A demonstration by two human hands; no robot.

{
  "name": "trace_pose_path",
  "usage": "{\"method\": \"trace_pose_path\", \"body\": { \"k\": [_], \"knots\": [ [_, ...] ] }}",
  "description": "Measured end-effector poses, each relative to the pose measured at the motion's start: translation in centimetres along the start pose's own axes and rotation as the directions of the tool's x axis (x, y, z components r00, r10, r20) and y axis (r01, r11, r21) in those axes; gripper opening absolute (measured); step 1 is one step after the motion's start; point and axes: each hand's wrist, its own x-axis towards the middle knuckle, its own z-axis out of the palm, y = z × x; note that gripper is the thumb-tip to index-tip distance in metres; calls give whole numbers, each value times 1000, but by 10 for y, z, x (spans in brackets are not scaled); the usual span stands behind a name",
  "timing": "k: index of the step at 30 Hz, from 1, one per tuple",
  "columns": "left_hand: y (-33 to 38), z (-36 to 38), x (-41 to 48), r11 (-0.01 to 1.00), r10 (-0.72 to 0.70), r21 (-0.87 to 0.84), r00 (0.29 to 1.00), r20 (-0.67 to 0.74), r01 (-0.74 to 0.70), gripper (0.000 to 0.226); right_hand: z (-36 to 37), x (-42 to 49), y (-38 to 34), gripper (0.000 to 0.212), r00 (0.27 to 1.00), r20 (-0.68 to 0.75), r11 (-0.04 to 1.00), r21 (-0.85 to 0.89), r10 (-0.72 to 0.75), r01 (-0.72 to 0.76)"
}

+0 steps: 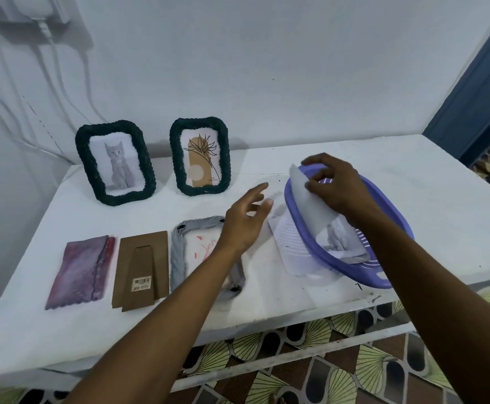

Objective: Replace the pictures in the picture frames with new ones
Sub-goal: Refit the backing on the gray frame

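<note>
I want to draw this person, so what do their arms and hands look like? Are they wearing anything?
Both arms are bare as far as the picture shows: no sleeves in view. The left hand and the right hand wear no gloves, and I can see no rings, watch or bracelets. The fingers are slim, with short nails.

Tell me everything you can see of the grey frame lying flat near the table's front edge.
The grey frame lies face down on the white table, between the brown backing board and the purple basket. Its border looks like woven or braided rope with rounded corners. The back is open, showing a pale sheet with red marks. Small dark tabs sit at its corners. The left forearm crosses above it, hiding its right side.
</note>
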Motion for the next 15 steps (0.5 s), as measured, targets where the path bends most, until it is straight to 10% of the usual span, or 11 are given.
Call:
{"method": "trace_pose_path", "body": {
  "k": [8,15],
  "knots": [
    [-6,-63,-15,945,-58,-325,995,-78,30,31,59,-18,-49,23,999,23,942,336,-27,18],
    [-35,-111,-44,991,-83,84,979,-185,100,30,126,-43,-27,17,974,225,953,294,4,-72]
  ]
}}
